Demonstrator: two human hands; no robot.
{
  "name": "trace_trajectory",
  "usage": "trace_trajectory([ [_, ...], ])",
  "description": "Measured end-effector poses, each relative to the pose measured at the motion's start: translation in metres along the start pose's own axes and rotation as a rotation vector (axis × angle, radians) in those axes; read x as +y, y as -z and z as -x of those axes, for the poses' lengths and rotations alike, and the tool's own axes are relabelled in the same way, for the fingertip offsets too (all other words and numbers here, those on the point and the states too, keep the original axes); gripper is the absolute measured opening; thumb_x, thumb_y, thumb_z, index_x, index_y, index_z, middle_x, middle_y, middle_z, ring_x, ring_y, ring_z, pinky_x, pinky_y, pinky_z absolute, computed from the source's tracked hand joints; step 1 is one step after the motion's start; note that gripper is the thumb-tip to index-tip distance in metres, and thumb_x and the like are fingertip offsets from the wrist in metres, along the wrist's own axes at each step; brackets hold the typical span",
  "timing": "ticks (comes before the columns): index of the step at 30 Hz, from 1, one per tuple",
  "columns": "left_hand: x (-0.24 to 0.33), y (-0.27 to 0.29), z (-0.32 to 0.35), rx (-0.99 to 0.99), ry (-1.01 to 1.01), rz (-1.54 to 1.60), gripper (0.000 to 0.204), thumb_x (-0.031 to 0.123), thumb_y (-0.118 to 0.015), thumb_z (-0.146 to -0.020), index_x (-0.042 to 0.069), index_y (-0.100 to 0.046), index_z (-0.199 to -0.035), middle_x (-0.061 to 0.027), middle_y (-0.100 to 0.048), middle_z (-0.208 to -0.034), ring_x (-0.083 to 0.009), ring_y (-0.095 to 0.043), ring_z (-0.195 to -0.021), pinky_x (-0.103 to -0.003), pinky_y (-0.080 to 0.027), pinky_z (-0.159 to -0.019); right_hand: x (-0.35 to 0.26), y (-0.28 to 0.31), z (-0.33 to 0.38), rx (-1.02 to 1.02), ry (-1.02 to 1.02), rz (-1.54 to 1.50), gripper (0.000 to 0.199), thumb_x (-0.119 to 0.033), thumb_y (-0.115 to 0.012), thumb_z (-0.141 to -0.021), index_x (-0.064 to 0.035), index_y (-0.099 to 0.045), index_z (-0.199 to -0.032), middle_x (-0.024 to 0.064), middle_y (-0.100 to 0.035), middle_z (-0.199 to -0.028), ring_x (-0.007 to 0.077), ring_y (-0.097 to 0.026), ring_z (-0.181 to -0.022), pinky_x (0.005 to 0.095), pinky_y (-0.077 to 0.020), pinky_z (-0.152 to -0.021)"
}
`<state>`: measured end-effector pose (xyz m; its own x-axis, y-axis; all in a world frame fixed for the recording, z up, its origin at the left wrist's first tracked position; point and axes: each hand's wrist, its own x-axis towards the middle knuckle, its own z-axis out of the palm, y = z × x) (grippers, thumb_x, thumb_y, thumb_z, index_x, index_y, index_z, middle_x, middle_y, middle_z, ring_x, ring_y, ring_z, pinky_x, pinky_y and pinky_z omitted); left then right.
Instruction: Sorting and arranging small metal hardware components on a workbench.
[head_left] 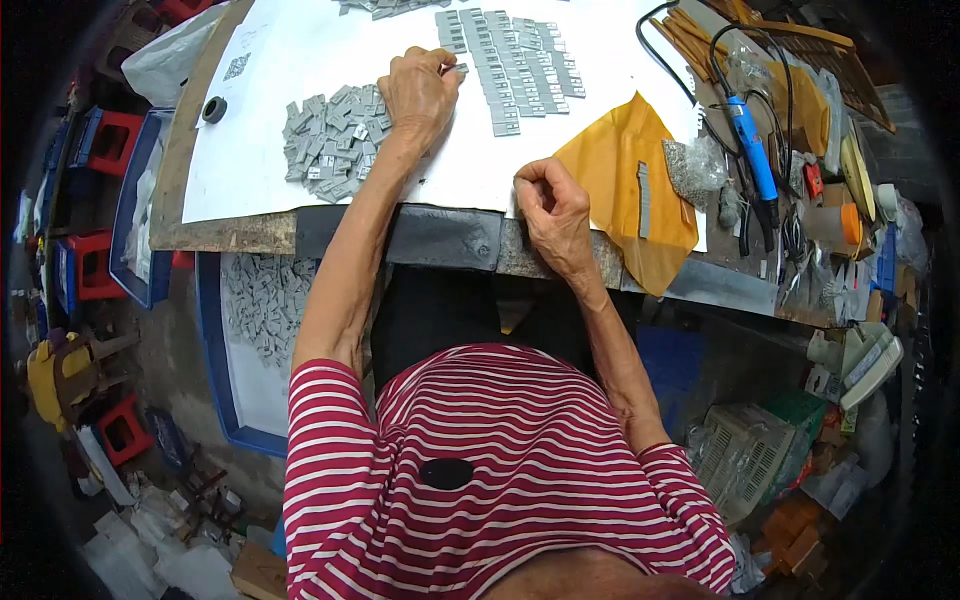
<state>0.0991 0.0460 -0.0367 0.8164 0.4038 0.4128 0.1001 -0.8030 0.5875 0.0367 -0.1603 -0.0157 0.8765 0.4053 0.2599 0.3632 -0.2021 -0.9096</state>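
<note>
On the white sheet (255,120), my left hand (415,95) is at the near end of the leftmost row, its thumb and fingers pinching a small grey plastic piece (460,69). Several slanting rows of like pieces (510,75) lie to its right. A loose heap of grey pieces (335,145) sits beside my left wrist. At the table's front edge my right hand (556,215) is curled, thumb against fingers; whether anything is in it cannot be made out. Just right of that hand lies brown paper (610,140) bearing a narrow strip of grey pieces (643,200).
A clear bag of tiny metal parts (690,170) rests by the paper. Beyond it are a blue-handled corded tool (752,150) and other clutter. A black ring (213,110) lies far left. Below the table, a blue tray (225,400) holds many grey pieces.
</note>
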Motion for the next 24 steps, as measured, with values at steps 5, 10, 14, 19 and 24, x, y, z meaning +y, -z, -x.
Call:
trace_trajectory([
  [5, 0.001, 0.003, 0.0, -0.048, 0.006, -0.033, 0.019, 0.017, -0.065, -0.072, 0.008, -0.068, -0.089, -0.0075, -0.062, -0.087, -0.0239, -0.054, -0.084, -0.044, -0.037, -0.075, -0.012, 0.002, 0.002, -0.006, 0.058, -0.02, 0.002, 0.001, -0.053, -0.08, 0.0004, -0.051, -0.08, 0.0007, -0.048, -0.067, 0.0062, -0.045, -0.056, 0.0202, -0.0377, -0.051],
  [10, -0.002, 0.004, -0.004, -0.021, -0.042, -0.061, 0.019, 0.017, -0.063, -0.072, 0.006, -0.067, -0.086, -0.0101, -0.064, -0.084, -0.0232, -0.059, -0.077, -0.039, -0.043, -0.07, -0.023, 0.005, 0.012, -0.013, 0.254, 0.048, 0.011, 0.009, -0.053, -0.073, 0.0013, -0.049, -0.079, 0.0074, -0.047, -0.07, 0.0127, -0.046, -0.052, 0.0251, -0.0366, -0.045],
  [14, 0.0, 0.005, -0.008, -0.014, -0.086, -0.113, 0.019, 0.017, -0.061, -0.071, 0.005, -0.067, -0.084, -0.0096, -0.065, -0.079, -0.0213, -0.062, -0.068, -0.036, -0.046, -0.065, -0.014, 0.008, 0.025, -0.048, 0.324, 0.095, 0.015, 0.012, -0.05, -0.068, 0.0017, -0.049, -0.079, 0.0093, -0.048, -0.071, 0.0155, -0.046, -0.049, 0.0267, -0.0359, -0.044],
  [19, 0.003, 0.003, -0.015, -0.021, -0.052, -0.185, 0.016, 0.019, -0.062, -0.072, 0.009, -0.067, -0.083, -0.0061, -0.066, -0.078, -0.0201, -0.062, -0.068, -0.035, -0.043, -0.068, -0.008, 0.008, 0.031, -0.094, 0.243, 0.044, 0.013, 0.011, -0.055, -0.073, 0.0015, -0.051, -0.082, 0.0068, -0.051, -0.076, 0.0099, -0.045, -0.053, 0.0222, -0.0351, -0.046],
  [24, 0.0, 0.0, -0.018, -0.017, -0.047, -0.191, 0.014, 0.019, -0.062, -0.073, 0.012, -0.068, -0.083, -0.0045, -0.066, -0.078, -0.0196, -0.062, -0.072, -0.037, -0.039, -0.073, -0.009, 0.008, 0.032, -0.082, 0.236, 0.041, 0.014, 0.011, -0.054, -0.071, 0.0015, -0.05, -0.08, 0.0077, -0.05, -0.074, 0.0115, -0.044, -0.05, 0.0236, -0.0352, -0.045],
])
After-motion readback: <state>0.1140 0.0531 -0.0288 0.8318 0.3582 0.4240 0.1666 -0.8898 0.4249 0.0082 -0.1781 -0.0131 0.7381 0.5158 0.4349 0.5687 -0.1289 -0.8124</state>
